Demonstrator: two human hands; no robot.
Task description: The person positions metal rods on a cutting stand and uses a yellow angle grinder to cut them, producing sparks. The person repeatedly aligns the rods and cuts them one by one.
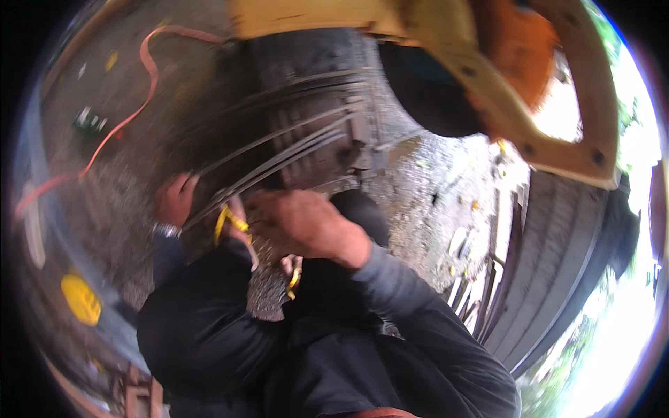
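Several long thin metal rods point(282, 157) slant down to the left across a dark ribbed block point(300, 118). My left hand point(175, 200), with a watch at its wrist, has its fingers curled round the lower-left end of one rod. Nearer the middle, my right hand point(306, 224) is closed in a fist, a little blurred, just below the rods. Whatever may be inside its fingers is hidden. Below and between the hands are my feet in sandals with yellow straps point(230, 221).
A yellow frame point(467, 63) with an orange part point(519, 56) and a dark round part point(432, 90) overhangs at upper right. An orange-red cable point(148, 66) snakes over the ground at left. A yellow round thing point(81, 299) lies lower left; dark boards point(550, 244) stand at right.
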